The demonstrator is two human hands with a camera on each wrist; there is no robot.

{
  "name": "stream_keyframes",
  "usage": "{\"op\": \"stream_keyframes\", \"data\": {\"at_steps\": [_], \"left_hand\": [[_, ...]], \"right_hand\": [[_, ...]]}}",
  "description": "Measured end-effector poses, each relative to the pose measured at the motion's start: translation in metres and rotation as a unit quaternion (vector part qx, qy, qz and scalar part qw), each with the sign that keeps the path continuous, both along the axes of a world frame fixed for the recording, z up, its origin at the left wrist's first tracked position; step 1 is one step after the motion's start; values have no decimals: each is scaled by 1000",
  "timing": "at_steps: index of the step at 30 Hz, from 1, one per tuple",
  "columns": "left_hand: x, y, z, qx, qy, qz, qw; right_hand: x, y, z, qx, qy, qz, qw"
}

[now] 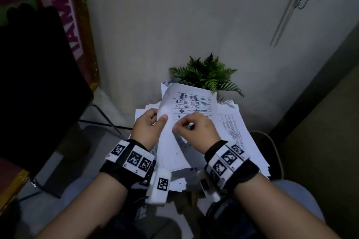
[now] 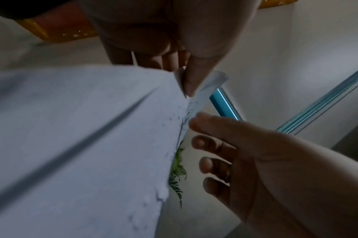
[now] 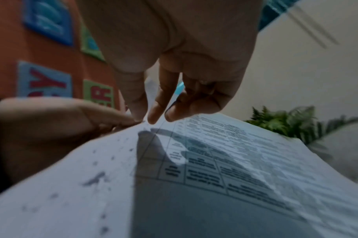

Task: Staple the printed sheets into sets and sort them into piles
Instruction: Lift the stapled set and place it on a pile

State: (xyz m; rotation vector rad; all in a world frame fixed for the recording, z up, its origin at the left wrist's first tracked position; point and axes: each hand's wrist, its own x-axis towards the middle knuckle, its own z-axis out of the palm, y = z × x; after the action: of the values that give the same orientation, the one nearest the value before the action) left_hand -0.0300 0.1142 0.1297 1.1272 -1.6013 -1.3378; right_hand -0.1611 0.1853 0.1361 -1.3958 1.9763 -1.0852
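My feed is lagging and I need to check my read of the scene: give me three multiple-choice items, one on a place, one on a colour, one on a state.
1. Where is the fern plant?
A. Behind the paper pile
B. On the black chair
C. In the person's lap

2. What colour is the fern's foliage?
A. Red
B. Green
C. Yellow

3. How is the printed sheet with a table held?
A. Flat, untouched
B. Crumpled in one fist
C. Raised, left hand gripping its edge, right hand pinching it

Answers: 1 A, it rises beyond the papers by the wall; 2 B, its fronds are green; 3 C, both hands hold it.
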Motion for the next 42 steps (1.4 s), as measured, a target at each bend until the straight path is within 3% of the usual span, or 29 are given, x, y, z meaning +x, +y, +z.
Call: {"op": "stream_keyframes", "data": {"at_steps": [4, 8, 12, 16, 23, 30, 35, 42], "left_hand": [[2, 3, 0, -11, -14, 3, 1000], [3, 3, 0, -7, -19, -2, 1000], [3, 10, 5, 23, 10, -47, 999], [4, 11, 7, 14, 2, -43, 999], [1, 13, -12, -51, -160, -88, 982], [2, -14, -8, -109, -331, -44, 936], [5, -28, -3, -133, -334, -9, 933], [0, -36, 5, -170, -364, -16, 916]], "right_hand": [[10, -1, 3, 7, 80, 13, 997], [13, -2, 5, 7, 107, 28, 994], [14, -5, 0, -19, 34, -20, 999], [13, -2, -6, -27, -37, -8, 999], [3, -11, 7, -131, -92, -85, 983], [-74, -3, -25, 36, -2, -151, 988], [-162, 12, -28, 97, 67, -318, 941], [-222, 23, -11, 170, 89, -383, 904]]}}
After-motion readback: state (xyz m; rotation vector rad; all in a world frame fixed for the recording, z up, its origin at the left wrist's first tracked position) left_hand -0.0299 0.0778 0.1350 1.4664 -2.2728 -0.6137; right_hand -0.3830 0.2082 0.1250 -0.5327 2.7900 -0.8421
